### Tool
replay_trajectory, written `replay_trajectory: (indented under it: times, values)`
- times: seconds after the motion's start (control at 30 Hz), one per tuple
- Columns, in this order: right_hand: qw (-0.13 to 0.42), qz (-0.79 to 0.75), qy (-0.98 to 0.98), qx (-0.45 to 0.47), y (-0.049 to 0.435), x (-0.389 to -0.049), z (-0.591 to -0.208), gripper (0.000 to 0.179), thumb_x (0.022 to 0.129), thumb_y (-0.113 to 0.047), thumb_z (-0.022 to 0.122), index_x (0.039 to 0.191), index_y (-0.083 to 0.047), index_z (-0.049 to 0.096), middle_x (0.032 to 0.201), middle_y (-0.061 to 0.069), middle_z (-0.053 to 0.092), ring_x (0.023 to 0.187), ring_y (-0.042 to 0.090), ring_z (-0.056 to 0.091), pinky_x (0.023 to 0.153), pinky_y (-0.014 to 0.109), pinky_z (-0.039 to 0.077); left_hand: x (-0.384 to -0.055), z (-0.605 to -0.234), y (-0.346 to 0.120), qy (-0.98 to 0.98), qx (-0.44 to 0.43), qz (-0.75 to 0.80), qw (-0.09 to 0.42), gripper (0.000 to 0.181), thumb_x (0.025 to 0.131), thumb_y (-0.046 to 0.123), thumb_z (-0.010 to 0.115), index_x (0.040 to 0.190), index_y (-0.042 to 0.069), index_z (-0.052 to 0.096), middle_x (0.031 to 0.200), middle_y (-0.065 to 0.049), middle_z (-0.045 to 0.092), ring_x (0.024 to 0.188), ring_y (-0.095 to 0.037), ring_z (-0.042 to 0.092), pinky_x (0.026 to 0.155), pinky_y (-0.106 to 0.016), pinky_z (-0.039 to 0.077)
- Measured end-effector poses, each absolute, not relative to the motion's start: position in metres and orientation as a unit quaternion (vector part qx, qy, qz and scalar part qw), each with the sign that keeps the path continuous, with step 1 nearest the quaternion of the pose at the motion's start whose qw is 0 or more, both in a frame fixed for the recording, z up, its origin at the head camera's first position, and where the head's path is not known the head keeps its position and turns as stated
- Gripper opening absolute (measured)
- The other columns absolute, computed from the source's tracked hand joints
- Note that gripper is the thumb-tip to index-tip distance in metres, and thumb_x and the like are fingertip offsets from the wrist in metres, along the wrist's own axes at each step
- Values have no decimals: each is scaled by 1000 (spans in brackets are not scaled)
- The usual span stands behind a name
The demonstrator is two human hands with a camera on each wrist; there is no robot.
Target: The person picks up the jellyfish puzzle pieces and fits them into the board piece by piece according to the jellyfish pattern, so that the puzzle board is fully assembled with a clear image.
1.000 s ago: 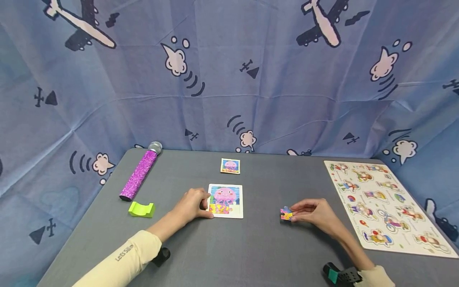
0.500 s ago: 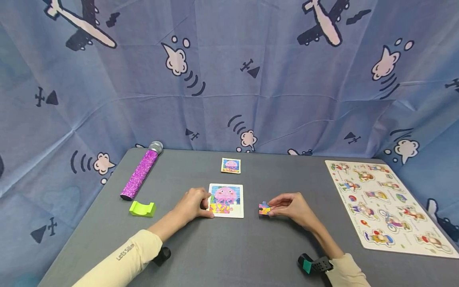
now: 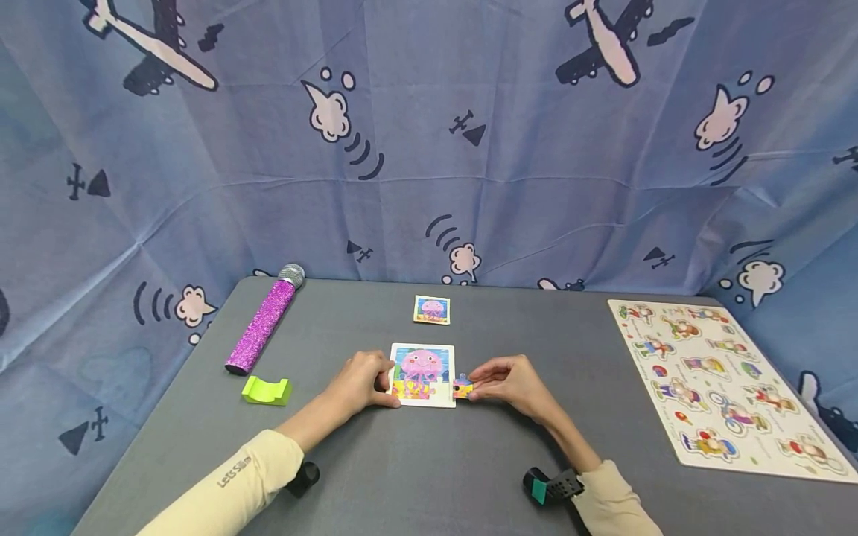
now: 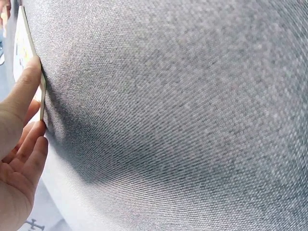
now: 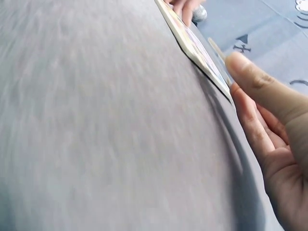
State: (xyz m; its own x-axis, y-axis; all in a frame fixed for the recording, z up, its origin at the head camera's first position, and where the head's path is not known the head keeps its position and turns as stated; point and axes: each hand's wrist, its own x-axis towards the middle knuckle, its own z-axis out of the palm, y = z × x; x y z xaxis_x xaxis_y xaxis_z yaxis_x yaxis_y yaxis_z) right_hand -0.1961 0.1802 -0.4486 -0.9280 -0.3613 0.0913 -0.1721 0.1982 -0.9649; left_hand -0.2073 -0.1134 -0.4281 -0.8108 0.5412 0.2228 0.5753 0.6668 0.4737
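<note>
A small jigsaw puzzle [image 3: 451, 365] with a pink jellyfish picture and white frame lies flat on the grey table. Its lower right corner shows a white gap. My left hand [image 3: 358, 381] holds the frame at its left side, thumb by the near corner; the left wrist view shows that thumb and the fingers [image 4: 34, 139] against the board's edge. Between thumb and fingers my right hand [image 3: 512, 385] pinches a jigsaw piece [image 3: 462, 388], yellow, pink and blue, at the puzzle's right edge. In the right wrist view the piece [image 5: 216, 48] appears thin and edge-on above the board.
Behind the puzzle lies a small jellyfish picture card [image 3: 432, 310]. A glittery purple microphone [image 3: 264, 320] and a lime green curved block [image 3: 266, 391] are on the left. Far right is a large white peg board [image 3: 757, 455] with figures. A patterned blue curtain [image 3: 402, 149] hangs behind the table.
My right hand has carried the jigsaw piece leftward across the table to the puzzle's right edge. The left hand has stayed in place on the frame.
</note>
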Motion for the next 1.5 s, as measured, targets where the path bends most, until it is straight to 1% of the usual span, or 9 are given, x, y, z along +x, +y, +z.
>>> replay_trajectory:
  times: [0.17,0.47,0.53,0.63,0.73,0.87,1.23,1.4,1.5]
  values:
    - [62,-593,782,-180,164,-200,-449,26,70,2,82,92,11,70,86,21,71,76,16,70,67,27,54,-207,-430,-114,-914,-302,-270,28,39,60,22,90,61,10,54,71,5,51,66,-9,47,65,-29,43]
    - [36,-551,811,-194,145,-200,-446,26,67,0,84,87,9,71,81,18,71,72,24,71,63,24,54,-209,-429,-114,-913,-307,-266,32,37,60,23,90,62,9,56,70,4,51,66,-9,47,65,-29,44]
    - [30,-538,819,-196,142,-200,-444,25,66,-1,85,86,8,72,79,17,71,70,23,70,61,24,53,-209,-429,-115,-912,-311,-267,32,36,61,23,90,64,8,58,70,5,51,64,-7,46,66,-28,44]
    - [25,-512,835,-198,139,-201,-443,25,65,-3,86,84,5,72,76,13,72,65,18,69,58,23,53,-209,-429,-115,-910,-315,-269,32,34,61,22,90,69,6,61,68,5,49,62,-6,44,64,-27,43]
    - [30,-489,848,-202,137,-201,-441,23,65,-3,86,83,4,72,73,9,71,62,12,67,57,22,52,-208,-428,-115,-911,-313,-269,29,34,61,23,90,70,7,61,69,6,49,62,-5,44,65,-28,44]
    - [38,-466,856,-219,137,-201,-437,23,66,-2,85,82,3,71,71,6,69,61,8,64,57,23,52,-208,-427,-114,-912,-307,-270,25,35,61,22,90,65,8,59,70,5,50,64,-7,46,68,-30,46]
    - [58,-438,865,-238,137,-202,-429,23,68,-1,84,85,3,69,75,7,68,63,7,62,57,21,51,-207,-426,-115,-913,-306,-268,28,38,60,21,90,61,9,55,72,3,53,71,-11,52,70,-32,46]
    - [47,-436,866,-239,137,-202,-428,23,69,-2,84,85,2,69,75,5,68,63,6,61,56,21,50,-208,-426,-115,-912,-308,-269,29,37,61,21,90,62,8,56,71,4,52,67,-9,49,67,-29,45]
    - [39,-436,866,-243,135,-202,-429,21,69,-2,84,84,1,69,73,3,68,62,5,60,56,21,50,-208,-426,-114,-912,-309,-268,27,35,61,21,90,65,8,58,70,5,51,63,-7,46,65,-27,43]
